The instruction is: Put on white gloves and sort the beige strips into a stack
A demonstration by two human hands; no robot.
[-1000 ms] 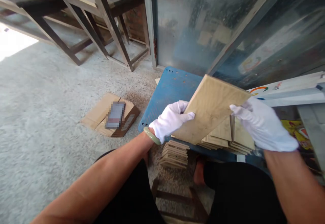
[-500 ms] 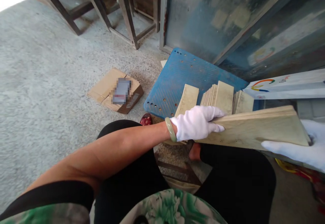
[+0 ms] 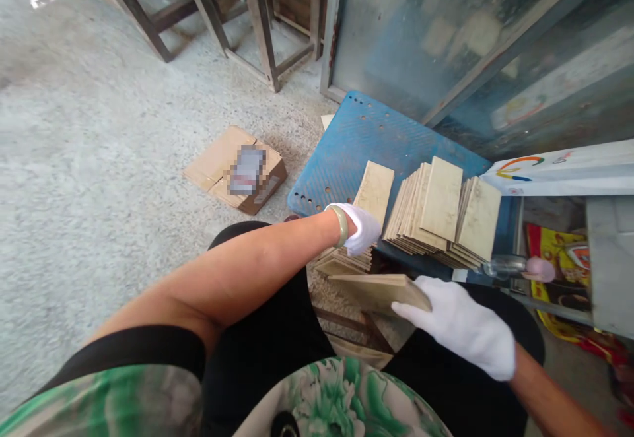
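Note:
My right hand [image 3: 460, 321], in a white glove, is closed round the end of a few thin pale boards [image 3: 379, 292] held low over my lap. My left hand [image 3: 364, 229], gloved too and with a pale green bangle [image 3: 340, 226] at the wrist, reaches down at the left stack of boards [image 3: 376, 189]; its fingers are turned away and hidden. More boards lean close together in a middle stack [image 3: 440, 196] and a right stack [image 3: 479, 219], both on a blue plastic platform [image 3: 341, 153].
A cardboard box [image 3: 218, 163] with a blurred phone-like item on top lies on the floor to the left. Wooden legs [image 3: 260, 28] and a glass-panelled frame [image 3: 396, 41] stand behind. On the right are a white bag [image 3: 584, 166], a clear bottle [image 3: 505, 267] and a yellow-red packet [image 3: 555, 259].
My right hand has moved left and lower, now with boards over my lap. My left hand has let go of the long board bundle and dropped toward the left stack. The view has shifted slightly.

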